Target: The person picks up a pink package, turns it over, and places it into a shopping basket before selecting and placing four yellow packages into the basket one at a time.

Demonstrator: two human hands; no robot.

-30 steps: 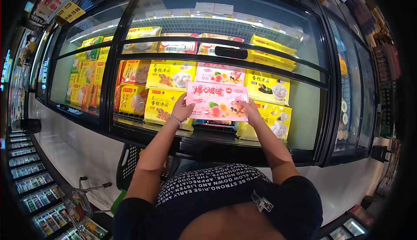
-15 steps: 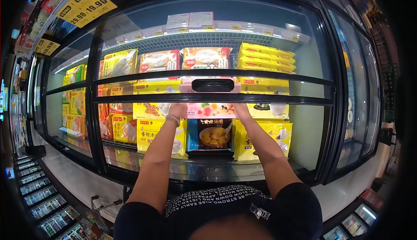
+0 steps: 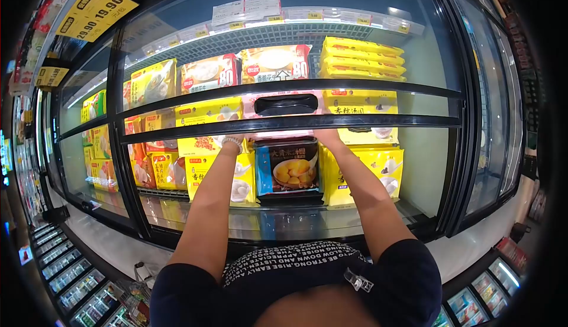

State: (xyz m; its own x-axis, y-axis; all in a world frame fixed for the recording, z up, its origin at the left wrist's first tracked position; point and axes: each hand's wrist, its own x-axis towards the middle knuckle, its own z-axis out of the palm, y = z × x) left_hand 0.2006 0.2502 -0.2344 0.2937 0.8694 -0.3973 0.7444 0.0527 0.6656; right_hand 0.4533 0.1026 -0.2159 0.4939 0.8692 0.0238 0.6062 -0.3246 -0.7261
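Note:
Inside the freezer cabinet, a pink bag of rice balls [image 3: 278,133] lies in the middle stack, partly covered by the black door bar. At its left edge is my left hand [image 3: 232,140], with a beaded bracelet at the wrist; its fingers are mostly hidden. My right hand [image 3: 327,136] is at the bag's right edge, its fingertips tucked behind the bar. Both hands appear closed on the bag's sides. Below stands a dark blue-and-black rice ball bag [image 3: 288,167], flanked by a yellow bag [image 3: 220,176] on the left and another yellow bag [image 3: 364,176] on the right.
A sliding glass door with a black frame bar [image 3: 195,127] and a recessed handle [image 3: 286,104] crosses above my wrists. Further back are white-and-red bags [image 3: 275,64] and a stack of yellow packs [image 3: 362,60]. A yellow price sign [image 3: 97,10] hangs at upper left.
My hands and the pink bag have moved farther in and up behind the door bar, so less of them shows. The camera view has tilted slightly.

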